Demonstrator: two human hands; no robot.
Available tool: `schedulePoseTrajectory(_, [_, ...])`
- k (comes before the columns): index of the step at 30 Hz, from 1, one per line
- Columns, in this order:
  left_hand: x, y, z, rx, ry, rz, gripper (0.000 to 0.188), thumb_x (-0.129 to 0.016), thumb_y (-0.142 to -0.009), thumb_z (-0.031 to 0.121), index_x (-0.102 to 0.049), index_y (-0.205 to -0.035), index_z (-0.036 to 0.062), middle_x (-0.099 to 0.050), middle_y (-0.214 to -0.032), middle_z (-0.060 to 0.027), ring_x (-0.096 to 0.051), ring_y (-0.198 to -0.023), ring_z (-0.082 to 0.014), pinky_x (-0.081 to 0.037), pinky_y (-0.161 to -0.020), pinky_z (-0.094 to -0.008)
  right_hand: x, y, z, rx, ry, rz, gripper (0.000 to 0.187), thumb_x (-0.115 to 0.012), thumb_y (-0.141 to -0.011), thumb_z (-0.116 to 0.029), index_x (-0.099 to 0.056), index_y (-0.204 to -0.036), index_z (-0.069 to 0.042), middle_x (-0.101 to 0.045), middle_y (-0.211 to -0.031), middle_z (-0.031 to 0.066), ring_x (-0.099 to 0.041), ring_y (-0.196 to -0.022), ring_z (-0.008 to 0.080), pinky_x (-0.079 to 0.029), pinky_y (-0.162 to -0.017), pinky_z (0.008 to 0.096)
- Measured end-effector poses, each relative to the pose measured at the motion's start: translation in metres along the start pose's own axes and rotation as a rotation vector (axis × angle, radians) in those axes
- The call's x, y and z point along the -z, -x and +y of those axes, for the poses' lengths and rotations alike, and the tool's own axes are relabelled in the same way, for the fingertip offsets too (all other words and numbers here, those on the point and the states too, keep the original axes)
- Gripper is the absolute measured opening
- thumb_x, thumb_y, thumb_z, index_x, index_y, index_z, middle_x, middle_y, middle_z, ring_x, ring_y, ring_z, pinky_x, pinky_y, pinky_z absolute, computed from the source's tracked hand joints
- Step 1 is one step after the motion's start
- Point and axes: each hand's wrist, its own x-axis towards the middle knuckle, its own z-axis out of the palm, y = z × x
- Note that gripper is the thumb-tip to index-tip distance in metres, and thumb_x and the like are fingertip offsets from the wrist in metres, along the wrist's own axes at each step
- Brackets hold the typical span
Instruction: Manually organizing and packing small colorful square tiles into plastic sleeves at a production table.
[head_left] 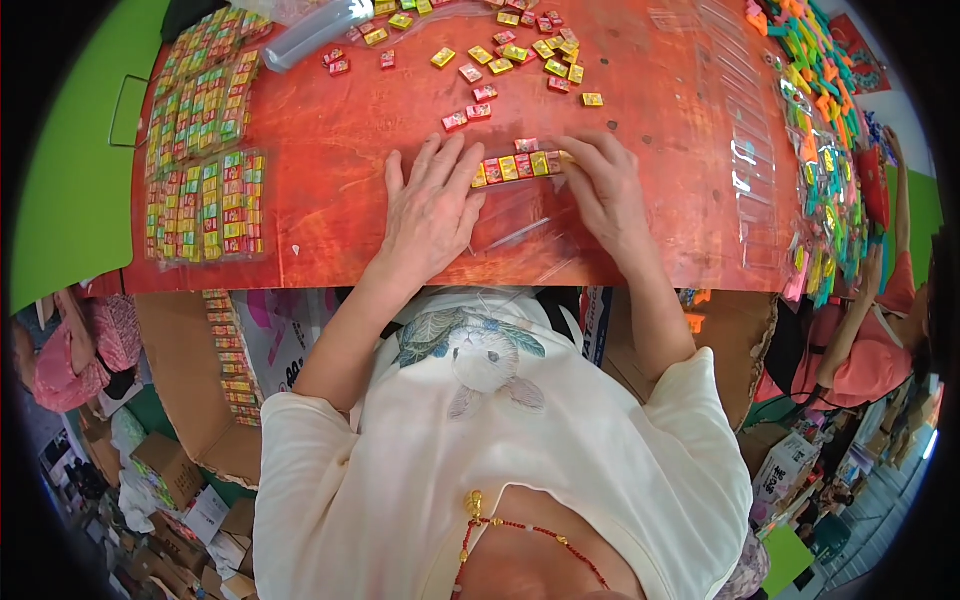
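A short row of small red and yellow boxes (508,169) lies crosswise on the table in front of me, seemingly in a narrow clear plastic tray. My left hand (430,208) rests at its left end, fingers stretched and spread, the index finger beside the end box. At the other end, my right hand (603,190) curls its fingers and thumb around the last boxes. One loose pink-red box (525,145) touches the row's far side. Just beyond my left fingertips lie more loose red boxes (455,121).
Loose small boxes (510,52) scatter over the far red table (340,200). Filled clear packs (205,205) line the left side, near a clear plastic tube (318,35). Empty clear trays (752,150) and colourful plastic pieces (815,110) lie right. People sit at both sides.
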Motion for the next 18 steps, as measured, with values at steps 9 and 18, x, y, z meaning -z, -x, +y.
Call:
schedulePoseTrajectory(9, [0.000,-0.029,-0.004,-0.229,-0.191,0.020,0.047,-0.068,-0.086,0.016,-0.060,-0.132,0.0109,-0.058,-0.119,-0.0110,-0.053,-0.115,-0.0294,-0.035,-0.100,-0.0505,0.002,0.026,0.015,-0.095,0.117,-0.057,0.027,-0.065,-0.091,-0.012,-0.067,-0.117,-0.009,-0.062,-0.112,0.0102,-0.059,-0.105,0.0301,-0.040,-0.095,0.0423])
schedulePoseTrajectory(18, [0.029,0.026,-0.041,-0.032,-0.316,0.258,0.047,-0.063,-0.083,0.014,-0.060,-0.128,0.0016,-0.056,-0.103,-0.0135,-0.054,-0.095,-0.0301,-0.043,-0.082,-0.0448,-0.007,0.038,-0.019,0.199,0.258,-0.245,0.045,-0.070,-0.084,-0.014,-0.063,-0.128,-0.010,-0.055,-0.131,0.0123,-0.053,-0.119,0.0314,-0.038,-0.101,0.0461])
